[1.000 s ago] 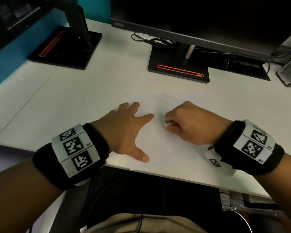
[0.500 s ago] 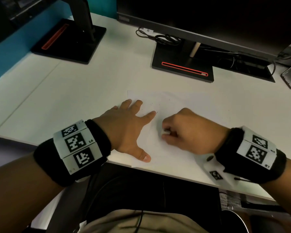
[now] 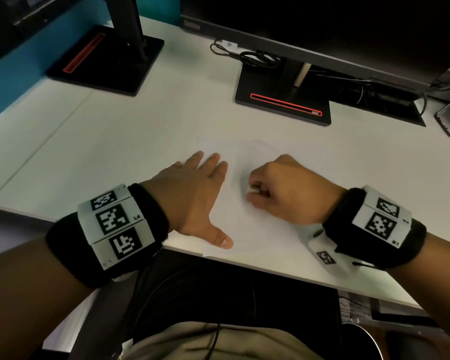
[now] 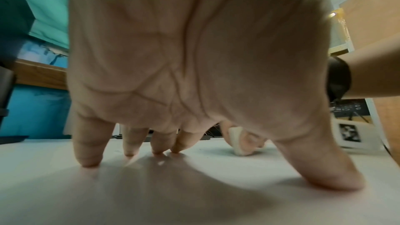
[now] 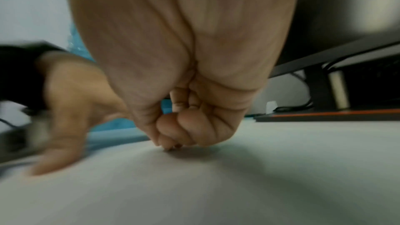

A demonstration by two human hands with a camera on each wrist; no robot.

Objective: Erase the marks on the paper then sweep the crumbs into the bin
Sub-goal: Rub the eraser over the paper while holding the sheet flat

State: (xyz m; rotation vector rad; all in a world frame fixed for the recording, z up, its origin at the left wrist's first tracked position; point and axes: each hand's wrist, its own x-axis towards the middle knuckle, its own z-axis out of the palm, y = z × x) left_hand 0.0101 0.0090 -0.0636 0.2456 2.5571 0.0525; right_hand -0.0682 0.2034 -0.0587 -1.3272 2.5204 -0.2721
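A white sheet of paper lies on the white desk near its front edge, with faint dark marks near the middle. My left hand lies flat on the sheet's left part, fingers spread and straight, thumb by the desk edge; the left wrist view shows its fingertips pressing the paper. My right hand is curled and pinches a small white eraser whose lower end touches the sheet, also seen as the eraser in the left wrist view. In the blurred right wrist view the right hand hides the eraser.
Two black monitor stands with red slots sit behind the paper, one stand at centre back and another stand at back left. Cables lie by the centre stand. The desk's front edge runs just below my hands. No bin shows.
My right hand has shifted slightly down and left across the sheet with the eraser. The left hand stays flat on the paper, its index finger now closer to the others.
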